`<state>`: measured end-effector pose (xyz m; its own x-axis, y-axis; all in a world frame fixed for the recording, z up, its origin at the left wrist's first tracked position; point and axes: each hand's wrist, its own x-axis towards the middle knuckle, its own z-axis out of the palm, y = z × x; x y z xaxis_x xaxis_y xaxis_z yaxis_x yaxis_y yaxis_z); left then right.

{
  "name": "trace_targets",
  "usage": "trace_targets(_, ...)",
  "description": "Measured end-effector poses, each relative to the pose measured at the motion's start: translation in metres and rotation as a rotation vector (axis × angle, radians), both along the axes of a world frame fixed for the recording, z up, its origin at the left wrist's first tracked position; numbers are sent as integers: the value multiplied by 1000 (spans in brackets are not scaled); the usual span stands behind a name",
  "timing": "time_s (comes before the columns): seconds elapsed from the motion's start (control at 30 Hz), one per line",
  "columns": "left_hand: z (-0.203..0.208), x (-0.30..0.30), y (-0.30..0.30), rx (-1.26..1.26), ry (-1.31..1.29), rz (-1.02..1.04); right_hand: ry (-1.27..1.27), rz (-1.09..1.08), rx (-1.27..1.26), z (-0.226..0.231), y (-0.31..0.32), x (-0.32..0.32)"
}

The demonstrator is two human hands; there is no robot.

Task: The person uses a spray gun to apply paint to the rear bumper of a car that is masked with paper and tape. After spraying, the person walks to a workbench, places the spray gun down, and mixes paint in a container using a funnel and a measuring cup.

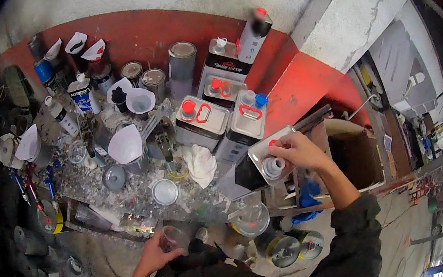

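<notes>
At the bench's front edge my left hand is closed around a clear plastic cup. My right hand reaches to the right end of the bench and grips the top of a rectangular metal can. A bit of red, apparently its carry handle, shows at the fingertips. The can leans, and its pale spout is uncapped. Cup and can are well apart. Left of the can stand two more metal cans, one with a blue cap and one with a red cap.
On the paint-spattered bench lie a white rag, a round lid and a paper-lined cup. Spray guns hang at its left edge. Round tins stand below right, beneath a cardboard box.
</notes>
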<state>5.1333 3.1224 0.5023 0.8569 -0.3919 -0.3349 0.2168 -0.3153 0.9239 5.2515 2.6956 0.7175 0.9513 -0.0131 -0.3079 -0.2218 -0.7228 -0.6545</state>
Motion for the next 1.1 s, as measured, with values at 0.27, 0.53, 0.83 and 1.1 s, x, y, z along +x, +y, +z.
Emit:
trace_targets(0.27,10,-16,1,-73,78,40,-158,34,-385,-1,0,7)
trace_targets(0.53,-6,-28,-6,-99,-1,114,28,-243,462,-18,-36,7)
trace_targets(0.83,12,-30,-10,-109,-53,135,112,-377,739,-19,-41,-20)
trace_targets(1.1,3,-37,10,-315,-42,160,-30,-440,613,-23,-19,-40)
